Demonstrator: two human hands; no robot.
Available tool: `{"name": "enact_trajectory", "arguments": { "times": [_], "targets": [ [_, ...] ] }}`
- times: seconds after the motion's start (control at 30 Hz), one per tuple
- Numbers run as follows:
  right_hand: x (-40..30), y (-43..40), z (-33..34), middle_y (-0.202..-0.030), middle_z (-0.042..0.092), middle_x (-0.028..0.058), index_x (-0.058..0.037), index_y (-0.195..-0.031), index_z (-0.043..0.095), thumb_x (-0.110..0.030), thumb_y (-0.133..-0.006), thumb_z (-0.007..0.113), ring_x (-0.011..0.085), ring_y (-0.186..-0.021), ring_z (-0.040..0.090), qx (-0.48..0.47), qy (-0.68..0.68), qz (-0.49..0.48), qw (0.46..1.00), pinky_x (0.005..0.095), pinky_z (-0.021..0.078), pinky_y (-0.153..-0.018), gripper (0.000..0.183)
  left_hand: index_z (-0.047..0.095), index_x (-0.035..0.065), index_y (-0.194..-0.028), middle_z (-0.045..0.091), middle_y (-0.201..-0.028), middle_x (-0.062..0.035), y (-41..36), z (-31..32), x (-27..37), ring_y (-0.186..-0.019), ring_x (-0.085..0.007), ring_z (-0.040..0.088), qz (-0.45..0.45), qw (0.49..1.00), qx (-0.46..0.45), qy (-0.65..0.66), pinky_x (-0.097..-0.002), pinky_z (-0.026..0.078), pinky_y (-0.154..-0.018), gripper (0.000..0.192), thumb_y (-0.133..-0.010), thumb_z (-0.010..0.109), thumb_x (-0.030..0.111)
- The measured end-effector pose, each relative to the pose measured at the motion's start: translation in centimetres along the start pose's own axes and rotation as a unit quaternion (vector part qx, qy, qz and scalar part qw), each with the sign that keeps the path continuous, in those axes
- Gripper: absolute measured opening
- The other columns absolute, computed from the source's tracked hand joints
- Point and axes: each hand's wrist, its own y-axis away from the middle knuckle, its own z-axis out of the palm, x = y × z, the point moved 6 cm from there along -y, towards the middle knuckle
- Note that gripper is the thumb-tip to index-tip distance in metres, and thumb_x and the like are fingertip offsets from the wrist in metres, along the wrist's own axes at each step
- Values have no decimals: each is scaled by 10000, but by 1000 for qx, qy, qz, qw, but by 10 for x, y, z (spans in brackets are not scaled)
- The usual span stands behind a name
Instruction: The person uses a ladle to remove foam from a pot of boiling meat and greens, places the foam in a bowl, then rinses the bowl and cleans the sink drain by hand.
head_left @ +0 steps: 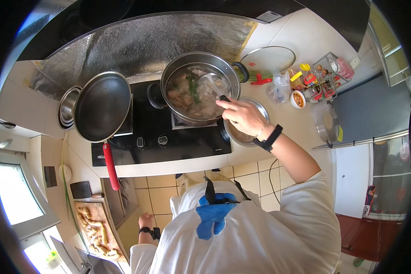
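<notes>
My right hand [244, 115] grips the black handle of a metal ladle [215, 82], whose head dips into a large steel pot [167, 73]. Pale meat pieces [178, 97] and a green bundle of leaves [192, 85] lie in the cloudy liquid there. Beneath my right forearm and hand, a steel bowl [264, 111] of brownish liquid stands on the counter, partly covered. My left hand [146, 221] hangs low at my side, away from the stove; its fingers are too small and turned to judge.
A frying pan [102, 106] with a red handle sits on the left of the black gas hob [150, 126], beside nested steel bowls [67, 106]. Ginger [99, 233] and a cleaver [81, 190] lie at lower left. A glass lid [270, 60] and seasoning jars [308, 80] stand right.
</notes>
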Motion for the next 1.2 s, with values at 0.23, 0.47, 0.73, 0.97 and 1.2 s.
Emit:
{"name": "enact_trajectory", "arguments": {
  "times": [0.23, 0.47, 0.73, 0.97, 1.2],
  "targets": [
    [-31, 36, -31, -1284, 554, 20, -125, -780, 562, -52, -746, 622, 296, -1133, 566, 27, 40, 3, 999, 331, 565, -637, 100, 683, 27, -1010, 660, -1073, -178, 9, 10, -16, -1030, -311, 621, -21, 998, 15, 51, -391, 478, -892, 366, -768, 666, 301],
    [-49, 53, -8, -1313, 527, 4, -130, -766, 557, -131, -777, 619, 325, -1126, 562, 48, 33, 5, 998, 352, 569, -651, 63, 649, 42, -1119, 642, -1106, -206, 3, 10, -9, -1073, -310, 606, -41, 999, -12, 4, -374, 464, -929, 448, -761, 670, 311],
    [-64, 63, 21, -1359, 473, 38, -99, -884, 584, -136, -808, 596, 322, -1145, 533, 55, -28, -8, 998, 349, 547, -724, 86, 612, 3, -1163, 621, -1149, -219, -1, -1, 21, -1121, -313, 578, 11, 999, 18, -24, -380, 444, -960, 523, -759, 667, 329],
    [-60, 66, 6, -1388, 452, 77, -132, -1275, 500, -34, -789, 562, 296, -1155, 532, 43, -71, 65, 994, 353, 524, -815, 500, 659, 41, -1075, 663, -1044, -191, 11, 13, 23, -1014, -303, 630, 34, 998, 11, -44, -386, 486, -859, 416, -769, 635, 322],
    [-27, 164, 22, -1237, 590, 89, -95, -1158, 564, -35, -776, 631, 267, -996, 629, 2, -123, 216, 969, 349, 537, -792, 392, 597, 43, -1175, 646, -1016, -219, 17, -2, 46, -973, -363, 614, 72, 991, 43, -103, -426, 489, -848, 464, -795, 639, 307]
  ]
}}
